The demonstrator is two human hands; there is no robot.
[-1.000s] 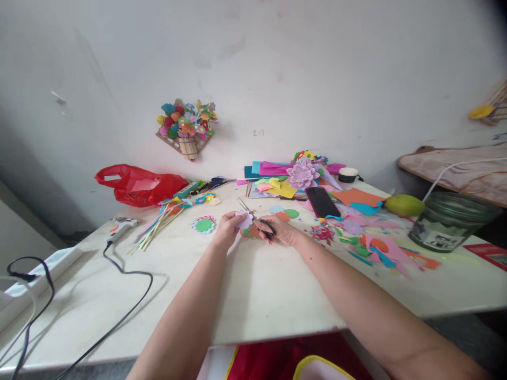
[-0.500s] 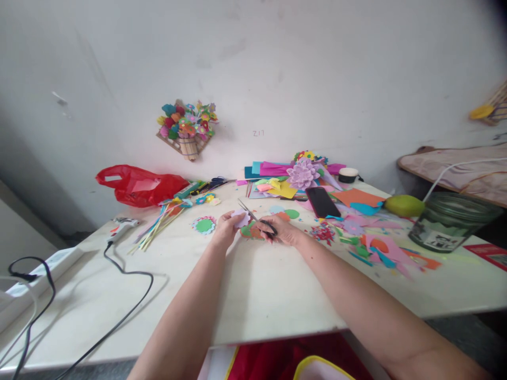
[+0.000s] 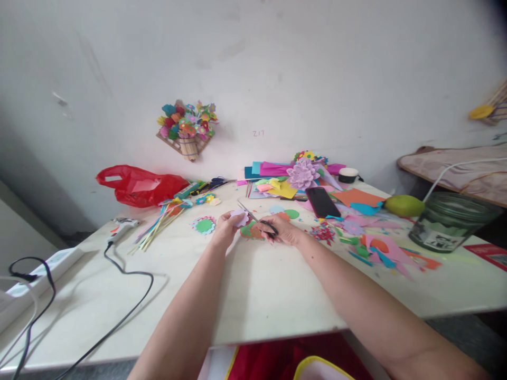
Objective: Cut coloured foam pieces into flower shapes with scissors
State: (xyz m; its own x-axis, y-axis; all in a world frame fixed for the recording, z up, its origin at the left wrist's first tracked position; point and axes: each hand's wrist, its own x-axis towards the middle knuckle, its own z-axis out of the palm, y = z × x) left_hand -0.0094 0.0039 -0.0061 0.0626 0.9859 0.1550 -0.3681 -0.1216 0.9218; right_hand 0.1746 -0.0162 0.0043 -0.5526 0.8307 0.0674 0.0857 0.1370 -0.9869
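Observation:
Between the thumb and fingers of my left hand (image 3: 224, 230) is a pale lilac cut-out (image 3: 240, 217) with a scalloped edge. My right hand (image 3: 282, 231) is closed round the black handles of a pair of scissors (image 3: 270, 228). The blades point up and left, close beside the lilac piece; whether they touch it I cannot tell. Under and between the hands lie green and orange cut-outs (image 3: 251, 231), partly hidden. A green disc (image 3: 292, 214) rests just beyond my right hand. Left of my left hand is a layered round flower (image 3: 204, 226) with a green centre.
At the left are a glue gun (image 3: 125, 228) with its cord, a power strip (image 3: 47, 272) and a red plastic bag (image 3: 142, 186). Foam sheets (image 3: 273, 169) are stacked at the back. To the right are a phone (image 3: 322, 202), coloured scraps (image 3: 386, 250) and a glass jar (image 3: 447, 221).
The lilac cut-out has turned or tilted slightly in my left hand. Both hands and the scissors stay in nearly the same place.

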